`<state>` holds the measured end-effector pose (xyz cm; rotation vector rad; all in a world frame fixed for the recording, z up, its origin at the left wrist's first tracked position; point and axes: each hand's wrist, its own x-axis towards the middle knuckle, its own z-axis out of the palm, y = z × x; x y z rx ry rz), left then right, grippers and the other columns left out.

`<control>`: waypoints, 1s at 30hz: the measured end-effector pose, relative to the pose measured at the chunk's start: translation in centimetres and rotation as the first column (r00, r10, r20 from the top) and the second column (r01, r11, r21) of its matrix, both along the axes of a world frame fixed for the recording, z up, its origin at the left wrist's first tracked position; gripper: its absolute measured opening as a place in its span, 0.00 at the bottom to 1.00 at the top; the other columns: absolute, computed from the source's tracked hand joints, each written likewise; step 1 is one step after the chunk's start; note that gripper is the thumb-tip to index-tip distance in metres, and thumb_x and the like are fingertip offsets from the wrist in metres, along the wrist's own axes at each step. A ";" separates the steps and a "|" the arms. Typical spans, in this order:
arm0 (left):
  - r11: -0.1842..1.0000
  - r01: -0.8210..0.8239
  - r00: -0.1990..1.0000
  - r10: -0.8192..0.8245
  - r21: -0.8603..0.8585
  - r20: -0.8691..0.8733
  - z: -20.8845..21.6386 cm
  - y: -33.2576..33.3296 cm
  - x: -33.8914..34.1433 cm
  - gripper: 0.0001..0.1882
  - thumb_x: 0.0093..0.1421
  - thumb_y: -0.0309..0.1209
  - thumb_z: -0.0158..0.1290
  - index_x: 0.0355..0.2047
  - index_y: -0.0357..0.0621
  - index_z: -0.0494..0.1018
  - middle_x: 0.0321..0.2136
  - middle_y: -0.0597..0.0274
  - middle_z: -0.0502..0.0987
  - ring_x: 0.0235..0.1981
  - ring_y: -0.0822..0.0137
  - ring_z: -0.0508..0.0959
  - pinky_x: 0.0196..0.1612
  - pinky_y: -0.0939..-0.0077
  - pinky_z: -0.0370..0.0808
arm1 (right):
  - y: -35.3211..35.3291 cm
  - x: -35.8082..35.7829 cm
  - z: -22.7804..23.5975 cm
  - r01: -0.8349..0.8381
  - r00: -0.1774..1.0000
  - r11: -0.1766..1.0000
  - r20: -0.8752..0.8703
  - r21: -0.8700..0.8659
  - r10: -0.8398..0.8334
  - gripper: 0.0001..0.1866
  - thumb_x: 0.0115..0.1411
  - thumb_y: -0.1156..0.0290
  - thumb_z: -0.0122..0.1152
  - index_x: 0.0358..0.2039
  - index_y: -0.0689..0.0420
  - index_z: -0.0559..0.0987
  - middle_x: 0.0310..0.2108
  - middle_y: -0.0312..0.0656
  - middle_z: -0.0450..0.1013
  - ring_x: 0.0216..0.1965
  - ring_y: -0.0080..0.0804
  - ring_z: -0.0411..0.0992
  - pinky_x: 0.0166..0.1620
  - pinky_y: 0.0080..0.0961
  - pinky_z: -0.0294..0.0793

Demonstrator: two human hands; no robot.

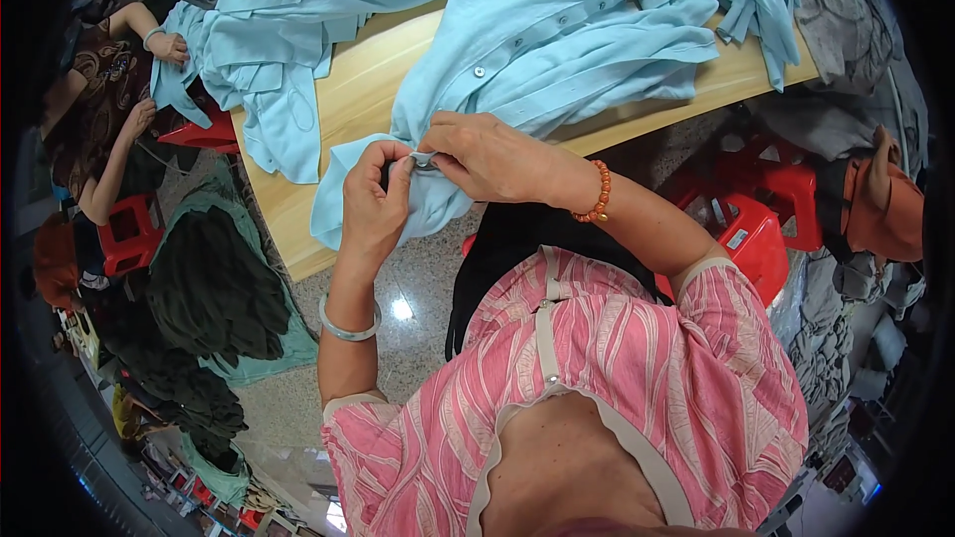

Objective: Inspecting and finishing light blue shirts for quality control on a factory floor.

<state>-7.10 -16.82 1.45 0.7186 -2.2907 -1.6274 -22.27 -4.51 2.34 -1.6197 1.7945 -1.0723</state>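
A light blue buttoned cardigan (pixel 448 65) lies across the table, one part of it drawn to the near edge. My left hand (pixel 375 201) pinches its fabric between thumb and fingers. Right beside it, my right hand (pixel 487 157) grips the same spot, its fingertips nearly meeting the left thumb. A dark button (pixel 426 161) shows partly between the two hands; the fingers cover the rest. Farther up the placket sits another round button (pixel 479 72), with several more along the edge.
More light blue garments (pixel 284 50) are heaped on the wooden table (pixel 373 45). At the left, a person's hand (pixel 169 46) holds light blue cloth. Dark clothes (pixel 219 278) are piled on the floor; red stools (pixel 751 244) stand at the right. Grey fabric (pixel 846 15) lies beyond the table's right end.
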 end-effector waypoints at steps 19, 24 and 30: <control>0.979 -0.099 0.993 0.108 -0.178 0.040 0.4 -0.7 0.6 0.06 0.58 0.22 0.51 0.36 0.37 0.71 0.31 0.59 0.75 0.31 0.68 0.73 0.37 0.78 0.69 | 1.6 -5.4 2.1 0.011 0.998 0.981 -0.056 0.194 0.000 0.11 0.54 0.71 0.57 0.35 0.65 0.79 0.29 0.51 0.76 0.32 0.46 0.75 0.38 0.32 0.73; 0.886 -0.011 0.990 -0.056 -0.464 -0.132 3.3 1.6 -2.6 0.12 0.52 0.23 0.55 0.38 0.39 0.72 0.38 0.54 0.73 0.38 0.56 0.72 0.44 0.69 0.68 | 1.3 -6.7 2.0 -0.097 0.993 0.958 0.097 0.269 0.074 0.12 0.57 0.69 0.55 0.35 0.65 0.79 0.24 0.48 0.76 0.24 0.30 0.72 0.31 0.27 0.71; 0.937 0.155 0.986 -0.164 -0.314 -0.003 2.3 1.9 -4.4 0.16 0.50 0.30 0.60 0.39 0.40 0.74 0.34 0.54 0.74 0.36 0.55 0.71 0.41 0.67 0.68 | 0.9 -6.6 3.0 -0.141 0.960 0.900 0.279 0.413 0.022 0.13 0.59 0.67 0.56 0.33 0.66 0.78 0.19 0.39 0.72 0.18 0.20 0.67 0.24 0.21 0.68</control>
